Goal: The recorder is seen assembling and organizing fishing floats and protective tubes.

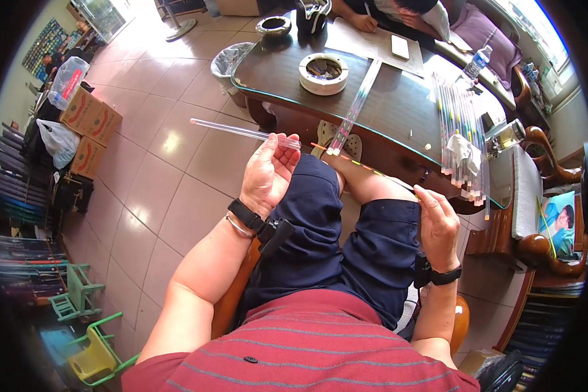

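My left hand (272, 168) is raised over my left thigh, its fingers curled round one end of a clear plastic tube (232, 130) that points out to the left. Pinched in the fingertips of my right hand (439, 223) is a slender fishing float (359, 166), its thin tip banded in bright colours. This float slants across my knees toward the tube's near end, apart from it. Beyond the knees, more clear tubes (356, 108) with coloured bits inside jut over the edge of a dark glass-topped table (261, 81).
Many filled clear tubes (457, 117) lie at the table's right end, a crumpled white tissue (464, 153) on them. A round ashtray (323, 73) stands mid-table. Across it, another person's hand (364, 23) holds a pen over paper. A lined bin (230, 65) stands left; cardboard boxes (88, 124) are stacked farther left.
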